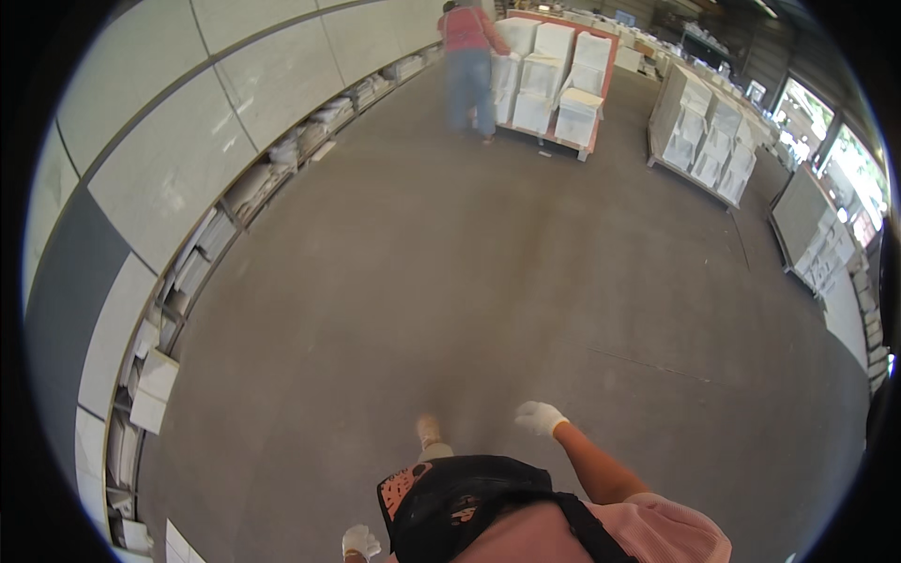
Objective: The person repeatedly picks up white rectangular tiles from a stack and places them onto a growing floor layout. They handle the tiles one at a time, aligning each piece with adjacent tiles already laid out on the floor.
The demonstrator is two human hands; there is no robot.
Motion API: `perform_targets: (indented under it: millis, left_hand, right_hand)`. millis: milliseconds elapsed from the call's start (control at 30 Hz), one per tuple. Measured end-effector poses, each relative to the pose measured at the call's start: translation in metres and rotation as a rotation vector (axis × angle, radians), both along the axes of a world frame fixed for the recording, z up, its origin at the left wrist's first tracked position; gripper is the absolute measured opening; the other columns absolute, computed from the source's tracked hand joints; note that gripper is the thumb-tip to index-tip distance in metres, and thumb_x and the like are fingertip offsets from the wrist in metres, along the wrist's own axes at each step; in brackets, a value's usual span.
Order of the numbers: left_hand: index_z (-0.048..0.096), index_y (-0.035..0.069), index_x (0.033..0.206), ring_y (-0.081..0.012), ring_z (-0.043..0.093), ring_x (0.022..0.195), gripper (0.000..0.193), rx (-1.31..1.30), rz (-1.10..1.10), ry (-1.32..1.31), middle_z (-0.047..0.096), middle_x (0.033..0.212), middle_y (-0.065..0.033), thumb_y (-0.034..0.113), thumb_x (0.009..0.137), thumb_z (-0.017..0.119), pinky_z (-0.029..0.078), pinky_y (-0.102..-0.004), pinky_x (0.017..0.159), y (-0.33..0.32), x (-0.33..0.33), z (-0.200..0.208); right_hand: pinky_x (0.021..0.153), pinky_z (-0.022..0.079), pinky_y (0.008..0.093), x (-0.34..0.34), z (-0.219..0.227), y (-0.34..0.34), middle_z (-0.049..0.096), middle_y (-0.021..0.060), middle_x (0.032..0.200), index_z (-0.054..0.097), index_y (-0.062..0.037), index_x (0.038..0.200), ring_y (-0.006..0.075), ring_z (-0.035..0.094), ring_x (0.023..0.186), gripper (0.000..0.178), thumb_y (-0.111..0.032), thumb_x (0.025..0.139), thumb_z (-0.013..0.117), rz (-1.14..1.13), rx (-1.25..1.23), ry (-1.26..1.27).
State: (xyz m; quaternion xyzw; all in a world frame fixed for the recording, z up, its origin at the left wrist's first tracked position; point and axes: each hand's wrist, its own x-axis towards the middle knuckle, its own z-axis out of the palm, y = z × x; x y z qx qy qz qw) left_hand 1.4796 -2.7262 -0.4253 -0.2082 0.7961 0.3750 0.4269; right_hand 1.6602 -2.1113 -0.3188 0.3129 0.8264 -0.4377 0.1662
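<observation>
In a white work glove, my right hand [542,418] swings out ahead of my body over the grey floor [394,281]. Its fingers are loosely bent, and nothing shows in them. My left hand [360,542], gloved in white too, hangs low at the bottom edge, with its fingers a little apart and no object in it. Neither hand touches anything. Strapped across my front is a black bag [469,497] with orange print, nearest to both hands. One foot [429,430] steps forward beyond it.
Large pale stone-look panels [169,169] line the left wall, above a low shelf of tile samples [216,235]. A person in a red top [466,56] stands ahead beside a red-framed rack of white slabs [544,80]. More sample racks [704,136] stand at right.
</observation>
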Motion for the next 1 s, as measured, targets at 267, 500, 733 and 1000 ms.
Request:
perform_targets:
  millis: [267,500,733,1000]
  left_hand:
    - [0.073,0.007,0.105,-0.0353,0.067,0.084,0.024,0.222,0.029,0.019,0.071,0.097,-0.0158,0.027,0.093,0.068,0.054,-0.0523,0.072,0.108,-0.177,-0.049]
    - [0.066,0.012,0.095,-0.0332,0.066,0.068,0.012,0.063,-0.634,0.04,0.069,0.084,-0.012,0.019,0.091,0.058,0.053,-0.0475,0.057,0.412,-0.364,0.005]
    - [0.058,0.011,0.134,-0.0228,0.065,0.068,0.038,0.344,-0.508,0.161,0.067,0.093,-0.0068,0.02,0.097,0.062,0.057,-0.0394,0.056,0.717,-0.438,0.053]
    - [0.063,0.013,0.115,-0.023,0.062,0.062,0.019,0.184,-0.911,-0.146,0.064,0.079,-0.0057,0.016,0.097,0.059,0.05,-0.0399,0.05,0.892,-0.359,0.051]
  right_hand:
    - [0.074,0.06,0.0373,-0.037,-0.048,0.102,0.073,0.0102,0.113,0.069,-0.0093,0.127,0.0246,0.072,0.09,0.048,-0.039,0.09,0.072,-0.208,-0.058,-0.153]
    - [0.069,0.061,0.0437,0.089,-0.073,0.153,0.074,0.0124,0.104,0.069,-0.0033,0.117,0.0283,0.073,0.086,0.033,-0.024,0.091,0.067,-1.218,-0.46,-0.159]
    - [0.079,0.057,0.0445,0.16,-0.139,0.094,0.076,0.0121,0.104,0.078,-0.0165,0.1,0.0314,0.074,0.096,0.031,-0.036,0.086,0.058,-0.471,-0.073,-0.744]
    - [0.069,0.057,0.0472,0.115,-0.133,0.294,0.076,0.016,0.098,0.078,-0.0117,0.1,0.0334,0.074,0.08,0.029,-0.029,0.082,0.063,-0.719,-0.193,-0.561]
